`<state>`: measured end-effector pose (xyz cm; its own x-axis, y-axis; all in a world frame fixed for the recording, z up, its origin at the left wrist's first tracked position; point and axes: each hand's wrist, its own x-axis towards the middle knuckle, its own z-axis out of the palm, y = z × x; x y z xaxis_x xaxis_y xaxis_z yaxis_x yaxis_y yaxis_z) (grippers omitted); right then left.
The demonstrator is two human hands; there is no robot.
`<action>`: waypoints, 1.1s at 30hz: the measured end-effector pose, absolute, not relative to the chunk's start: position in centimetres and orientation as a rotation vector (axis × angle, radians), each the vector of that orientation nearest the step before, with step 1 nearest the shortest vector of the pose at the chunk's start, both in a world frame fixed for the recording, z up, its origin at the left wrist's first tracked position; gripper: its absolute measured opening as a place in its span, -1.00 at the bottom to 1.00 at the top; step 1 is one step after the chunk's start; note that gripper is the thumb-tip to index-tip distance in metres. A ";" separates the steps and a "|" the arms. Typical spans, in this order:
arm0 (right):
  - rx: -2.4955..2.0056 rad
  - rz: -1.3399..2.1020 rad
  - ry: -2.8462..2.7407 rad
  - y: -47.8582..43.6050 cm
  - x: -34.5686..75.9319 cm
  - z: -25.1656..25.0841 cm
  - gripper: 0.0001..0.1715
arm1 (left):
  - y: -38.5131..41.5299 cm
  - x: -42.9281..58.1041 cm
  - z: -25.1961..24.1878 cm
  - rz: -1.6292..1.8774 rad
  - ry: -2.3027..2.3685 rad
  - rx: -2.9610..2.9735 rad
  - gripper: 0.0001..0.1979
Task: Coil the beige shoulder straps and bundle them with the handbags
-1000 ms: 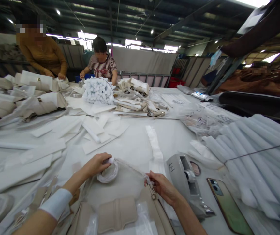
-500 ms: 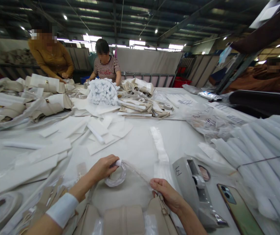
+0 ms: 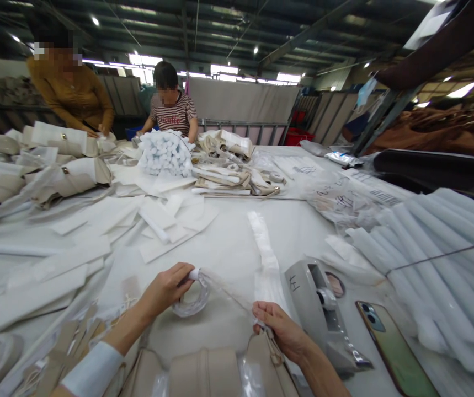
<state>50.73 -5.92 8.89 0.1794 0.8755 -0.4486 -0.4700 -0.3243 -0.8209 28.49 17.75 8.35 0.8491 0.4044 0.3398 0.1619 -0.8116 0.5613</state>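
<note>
A ring-shaped coil in clear wrap [image 3: 193,306], with a white piece at its top, hangs from my left hand [image 3: 173,285], whose fingers are closed round it. A thin clear strip [image 3: 228,289] runs from the coil to my right hand [image 3: 276,325]. The fingers of my right hand pinch the strip's end beside a strap of the beige bag [image 3: 203,372]. The bag lies at the bottom edge, partly cut off by the frame.
A grey tape dispenser [image 3: 315,309] and a phone [image 3: 396,347] lie to the right, beside white foam tubes [image 3: 431,270]. White sheets [image 3: 54,281] and beige bags [image 3: 71,179] cover the left. Two people [image 3: 174,113] [image 3: 71,91] stand across the table [image 3: 232,220].
The whole view has shifted slightly, so most things sit further left. Both hands keep their hold, and the strip is still stretched between them.
</note>
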 end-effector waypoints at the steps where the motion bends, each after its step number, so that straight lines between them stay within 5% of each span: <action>1: -1.268 1.439 -0.442 -6.0 50.6 8.8 -0.50 | 17.6 28.6 8.4 0.627 0.425 2.497 -0.77; 13: -1.337 1.314 -0.444 -6.7 49.1 8.9 -0.47 | 15.9 29.7 7.1 0.831 0.596 2.512 -0.75; 20: -1.142 1.433 -0.356 -7.3 48.8 9.2 -0.62 | 16.1 28.8 6.6 0.878 0.617 2.483 -0.77; 33: -1.265 1.382 -0.393 -6.6 48.6 7.9 -0.43 | 16.4 29.1 3.4 0.758 0.717 2.474 -0.73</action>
<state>48.59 -6.62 7.90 0.2469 0.8612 -0.4443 -0.4982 -0.2804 -0.8205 29.08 16.37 3.38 0.7136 0.5913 0.3757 0.3422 -0.7621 0.5496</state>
